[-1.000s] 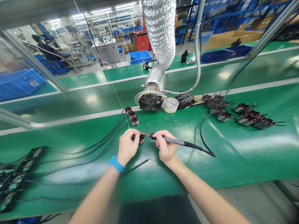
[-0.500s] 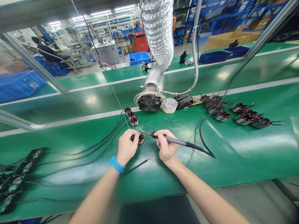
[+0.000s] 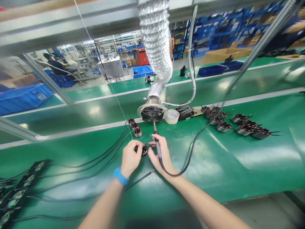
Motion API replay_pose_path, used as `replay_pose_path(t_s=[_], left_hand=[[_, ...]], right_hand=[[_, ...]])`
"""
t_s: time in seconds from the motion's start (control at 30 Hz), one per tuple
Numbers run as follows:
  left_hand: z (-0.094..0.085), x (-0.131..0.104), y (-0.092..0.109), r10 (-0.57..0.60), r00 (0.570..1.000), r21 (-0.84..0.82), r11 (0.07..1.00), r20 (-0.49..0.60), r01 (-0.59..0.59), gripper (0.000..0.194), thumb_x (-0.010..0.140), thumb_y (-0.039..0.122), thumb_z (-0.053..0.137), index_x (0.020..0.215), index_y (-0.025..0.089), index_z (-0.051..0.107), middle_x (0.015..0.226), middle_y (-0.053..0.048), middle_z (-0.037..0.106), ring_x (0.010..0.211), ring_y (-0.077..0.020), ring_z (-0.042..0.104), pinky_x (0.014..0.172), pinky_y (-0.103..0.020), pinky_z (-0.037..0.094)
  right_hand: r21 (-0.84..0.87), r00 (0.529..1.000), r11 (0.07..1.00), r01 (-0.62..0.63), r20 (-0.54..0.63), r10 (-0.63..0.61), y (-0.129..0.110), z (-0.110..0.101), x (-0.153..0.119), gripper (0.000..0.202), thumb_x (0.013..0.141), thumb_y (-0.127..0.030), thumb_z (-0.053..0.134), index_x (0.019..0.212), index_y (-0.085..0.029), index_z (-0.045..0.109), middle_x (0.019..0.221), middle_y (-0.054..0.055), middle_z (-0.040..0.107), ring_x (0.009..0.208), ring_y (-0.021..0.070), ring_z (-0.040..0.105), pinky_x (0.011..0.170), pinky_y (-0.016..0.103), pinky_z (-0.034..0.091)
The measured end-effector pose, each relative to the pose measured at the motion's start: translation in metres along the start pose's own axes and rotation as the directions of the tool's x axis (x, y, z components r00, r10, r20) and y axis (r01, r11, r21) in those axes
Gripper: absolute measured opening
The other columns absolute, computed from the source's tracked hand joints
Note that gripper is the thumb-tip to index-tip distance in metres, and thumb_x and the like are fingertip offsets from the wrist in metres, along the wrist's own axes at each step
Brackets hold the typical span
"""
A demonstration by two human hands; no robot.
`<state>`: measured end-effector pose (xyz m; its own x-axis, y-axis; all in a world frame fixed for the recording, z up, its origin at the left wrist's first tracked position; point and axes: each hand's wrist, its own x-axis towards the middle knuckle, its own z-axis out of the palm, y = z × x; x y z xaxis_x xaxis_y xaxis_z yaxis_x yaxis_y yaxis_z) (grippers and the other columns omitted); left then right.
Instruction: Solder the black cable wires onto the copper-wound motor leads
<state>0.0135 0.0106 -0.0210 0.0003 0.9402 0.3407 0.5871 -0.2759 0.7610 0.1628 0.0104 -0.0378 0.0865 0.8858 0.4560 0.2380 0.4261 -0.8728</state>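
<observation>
Where the hands meet: the small motor [image 3: 144,149] sits on the green bench [image 3: 238,165], just in front of the fan hood [image 3: 152,113].
Left hand [image 3: 130,158]: fingertips pinch the motor's side.
Right hand [image 3: 160,156]: fingers curl around the soldering iron [image 3: 157,144], tip pointing up and away from the motor.
Bins: the blue crate [image 3: 142,71] behind the benches shows no contents from here; the dark blue tray [image 3: 215,70] likewise.
Tape roll [image 3: 172,116]: beside the hood.
Loose motors [image 3: 243,127]: clustered well to the right.
</observation>
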Motion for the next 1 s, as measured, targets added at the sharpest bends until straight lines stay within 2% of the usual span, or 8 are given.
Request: replay_pose_path(t_s=[0.07,0.2,0.37,0.47,0.57,0.77,0.9,1.0], left_hand=[[0.001,0.000,0.000,-0.011,1.000,-0.007,1.000,0.004,0.011,0.019,0.093,0.024,0.052,0.081,0.019,0.066,0.085,-0.005,0.068,0.080,-0.0179,0.064,0.061,-0.025,0.046],[0.002,0.001,0.001,-0.031,0.999,-0.017,0.999,0.005,0.031,0.020,0.092,0.026,0.051,0.080,0.019,0.065,0.084,-0.005,0.068,0.080,-0.0188,0.065,0.061,-0.026,0.047],[0.001,0.002,0.002,-0.029,1.000,-0.027,0.999,0.007,0.029,0.020,0.091,0.026,0.051,0.078,0.019,0.065,0.083,-0.005,0.068,0.079,-0.0190,0.064,0.063,-0.027,0.047],[-0.005,0.003,0.002,-0.005,1.000,-0.015,1.000,-0.003,0.005,0.021,0.091,0.026,0.050,0.079,0.019,0.065,0.083,-0.005,0.067,0.079,-0.0191,0.063,0.065,-0.028,0.046],[-0.013,0.005,0.000,0.018,1.000,0.036,0.999,0.011,-0.019,0.021,0.091,0.028,0.050,0.077,0.019,0.063,0.081,-0.004,0.064,0.075,-0.0180,0.060,0.068,-0.028,0.044],[-0.022,0.011,-0.010,-0.089,0.981,0.046,0.996,0.174,0.082,0.024,0.087,0.035,0.054,0.073,0.018,0.063,0.072,-0.001,0.060,0.067,-0.0164,0.052,0.066,-0.027,0.038],[-0.028,0.024,-0.015,-0.168,0.938,-0.014,0.983,0.302,0.181,0.030,0.082,0.043,0.059,0.074,0.015,0.066,0.064,-0.001,0.060,0.062,-0.0151,0.051,0.062,-0.026,0.038],[-0.032,0.037,-0.012,-0.217,0.905,-0.051,0.966,0.366,0.252,0.040,0.080,0.053,0.060,0.077,0.014,0.069,0.068,-0.002,0.063,0.062,-0.0135,0.050,0.057,-0.024,0.034]], right_hand=[[0.026,0.999,1.000,0.009,0.035,-0.010,0.002,0.004,-0.003,0.061,0.075,-0.010,0.060,0.133,-0.024,0.044,0.124,0.009,0.048,0.100,0.0194,0.066,0.088,0.037,0.058],[0.080,0.992,0.996,0.024,0.118,-0.033,0.005,0.011,-0.009,0.072,0.073,-0.010,0.066,0.137,-0.025,0.038,0.132,0.012,0.043,0.109,0.0225,0.063,0.095,0.041,0.057],[0.060,0.982,0.996,0.064,0.172,-0.073,0.013,0.018,-0.010,0.075,0.072,-0.006,0.069,0.138,-0.026,0.038,0.130,0.011,0.044,0.103,0.0207,0.062,0.097,0.042,0.055],[0.041,0.979,0.995,0.088,0.179,-0.094,0.017,0.012,-0.005,0.073,0.074,-0.004,0.067,0.138,-0.026,0.038,0.128,0.010,0.044,0.099,0.0187,0.063,0.094,0.038,0.055],[-0.063,0.954,0.983,0.173,0.259,-0.151,0.017,-0.002,0.004,0.072,0.074,-0.001,0.063,0.138,-0.025,0.038,0.127,0.010,0.044,0.102,0.0197,0.063,0.092,0.037,0.055],[-0.365,0.892,0.859,0.359,0.405,-0.200,0.016,-0.015,0.012,0.067,0.075,0.004,0.054,0.135,-0.023,0.041,0.128,0.012,0.047,0.091,0.0205,0.065,0.080,0.035,0.056],[-0.365,0.883,0.849,0.381,0.415,-0.218,0.019,-0.011,0.010,0.062,0.078,0.002,0.052,0.134,-0.023,0.042,0.125,0.011,0.049,0.093,0.0209,0.065,0.082,0.035,0.056],[-0.343,0.882,0.858,0.382,0.414,-0.227,0.022,-0.010,0.010,0.063,0.078,0.003,0.053,0.135,-0.023,0.041,0.126,0.012,0.047,0.098,0.0220,0.064,0.085,0.037,0.055]])
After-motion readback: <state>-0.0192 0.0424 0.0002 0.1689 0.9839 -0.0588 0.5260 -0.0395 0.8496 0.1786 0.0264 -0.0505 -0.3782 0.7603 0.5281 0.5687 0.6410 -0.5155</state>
